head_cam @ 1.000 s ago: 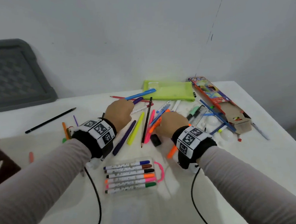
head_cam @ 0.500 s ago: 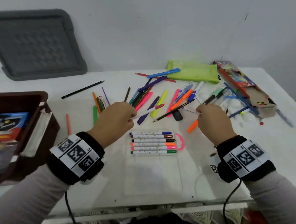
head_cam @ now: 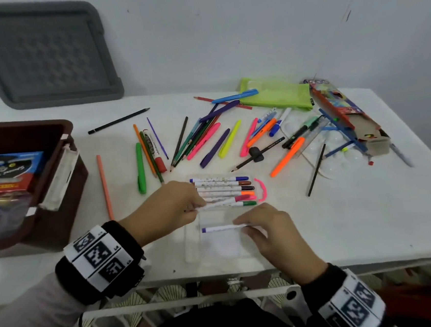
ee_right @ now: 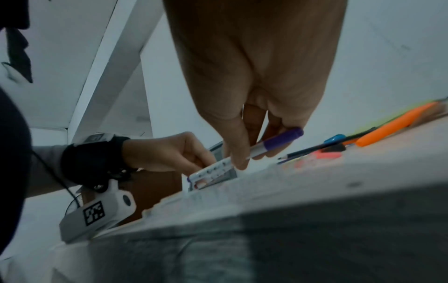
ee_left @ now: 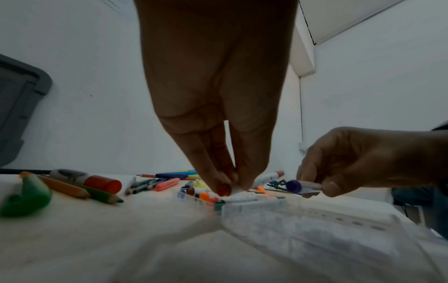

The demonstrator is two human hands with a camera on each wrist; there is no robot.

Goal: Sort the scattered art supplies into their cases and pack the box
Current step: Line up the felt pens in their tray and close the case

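A clear plastic marker case (head_cam: 215,250) lies open near the table's front edge, with several white felt markers (head_cam: 223,185) in a row at its far end. My left hand (head_cam: 199,206) pinches the tail of a magenta-capped marker (head_cam: 231,200) (ee_left: 242,195) lying slanted on that row. My right hand (head_cam: 242,228) pinches a purple-capped marker (head_cam: 220,228) (ee_right: 269,146) just above the case's bare near half. In the left wrist view the left hand (ee_left: 232,188) has its fingertips down on the row, and the right hand (ee_left: 315,188) shows at the right.
Loose pens and pencils (head_cam: 207,138) are scattered behind the case. A green pouch (head_cam: 276,95) and a cardboard pencil box (head_cam: 348,113) lie at the back right. A brown box (head_cam: 57,179) holding packs stands at the left. A grey lid (head_cam: 43,52) leans on the wall.
Both hands have drawn back from the scattered pile to the clear case. The left brought the magenta-capped marker onto the row; the right brought the purple-capped one over the case.
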